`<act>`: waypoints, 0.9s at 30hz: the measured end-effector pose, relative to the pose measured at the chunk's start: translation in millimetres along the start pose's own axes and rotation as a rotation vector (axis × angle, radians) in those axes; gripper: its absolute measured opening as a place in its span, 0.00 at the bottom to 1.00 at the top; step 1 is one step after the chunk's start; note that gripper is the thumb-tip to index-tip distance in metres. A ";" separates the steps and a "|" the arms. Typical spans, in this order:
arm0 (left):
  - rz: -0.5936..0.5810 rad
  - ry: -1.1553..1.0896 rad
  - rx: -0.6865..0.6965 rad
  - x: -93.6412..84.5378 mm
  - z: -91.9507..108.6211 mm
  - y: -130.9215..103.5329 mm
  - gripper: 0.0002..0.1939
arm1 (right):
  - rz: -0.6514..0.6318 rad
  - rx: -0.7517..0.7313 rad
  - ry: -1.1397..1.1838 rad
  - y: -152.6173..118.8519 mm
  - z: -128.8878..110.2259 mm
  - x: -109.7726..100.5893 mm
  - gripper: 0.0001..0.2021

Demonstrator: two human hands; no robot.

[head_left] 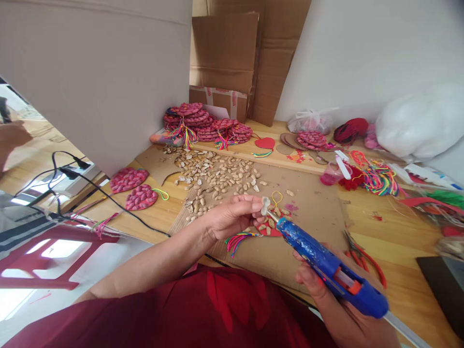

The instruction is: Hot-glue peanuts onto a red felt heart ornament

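Between the thumb and fingers of my left hand (235, 215) is a peanut shell (266, 206), its pale hollow side facing the nozzle. My right hand (337, 295) is wrapped around a blue glue gun (326, 261) with a glue stick (406, 328) sticking out of its back. The metal tip touches or nearly touches the shell; which one I cannot tell. Below them, partly hidden, a red heart-shaped piece (268, 229) carries several peanut shells and a yellow loop (277, 197). Its multicoloured tassel (241, 239) lies to the left on the cardboard.
Many peanut shells (224, 176) are spread over the cardboard sheet (311, 193). Two pink shell-covered pieces (140, 197) lie left, near a black cable (123, 208). Finished-looking pieces (203, 123) are stacked behind. Red-handled pliers (366, 258) and coloured cords (380, 179) lie right.
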State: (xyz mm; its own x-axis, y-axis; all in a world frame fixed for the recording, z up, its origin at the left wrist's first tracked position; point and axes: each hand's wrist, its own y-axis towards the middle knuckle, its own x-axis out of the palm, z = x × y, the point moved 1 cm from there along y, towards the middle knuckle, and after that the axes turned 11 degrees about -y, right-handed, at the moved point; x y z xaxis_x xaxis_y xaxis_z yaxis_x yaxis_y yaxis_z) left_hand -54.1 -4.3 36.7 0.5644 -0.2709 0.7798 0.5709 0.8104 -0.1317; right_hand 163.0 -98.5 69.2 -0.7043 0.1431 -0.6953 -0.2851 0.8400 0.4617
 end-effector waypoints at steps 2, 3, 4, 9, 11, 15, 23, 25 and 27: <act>0.015 -0.013 -0.004 0.8 0.1 0.0 0.19 | 0.002 -0.011 -0.011 1.5 -2.0 -0.9 0.03; 0.019 -0.015 -0.007 1.1 0.1 0.0 0.19 | 0.005 -0.009 -0.028 2.1 -2.7 -0.9 0.04; 0.020 -0.014 -0.008 1.3 0.2 0.0 0.19 | 0.008 -0.007 -0.059 2.4 -2.9 -0.6 0.04; 0.022 0.010 -0.007 0.4 0.9 0.3 0.19 | 0.006 -0.139 -0.327 -0.3 5.7 0.5 0.09; 0.029 0.016 -0.004 -0.6 1.1 0.3 0.19 | -0.010 -0.232 -0.404 -2.9 12.5 -1.1 0.13; 0.026 0.024 0.012 -2.7 1.8 0.2 0.18 | -0.018 -0.335 -0.441 -6.2 19.0 -7.1 0.18; 0.063 0.049 0.033 -2.7 3.6 0.8 0.16 | 0.117 -0.097 -0.275 -3.8 -2.8 -9.2 0.08; 0.091 0.077 0.035 -3.0 3.3 1.3 0.16 | 0.119 -0.030 -0.163 -6.1 -2.3 -11.2 0.06; 0.124 0.114 0.041 -4.0 3.3 2.5 0.17 | 0.079 0.041 -0.001 -7.9 1.1 -13.7 0.06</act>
State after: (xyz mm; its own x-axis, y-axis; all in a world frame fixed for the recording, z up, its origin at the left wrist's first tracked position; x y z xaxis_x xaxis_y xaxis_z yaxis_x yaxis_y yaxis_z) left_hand -56.8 0.5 35.3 0.6942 -0.2230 0.6844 0.4692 0.8613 -0.1952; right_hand 175.6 -106.5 74.5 -0.7230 0.2103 -0.6580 -0.2019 0.8466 0.4925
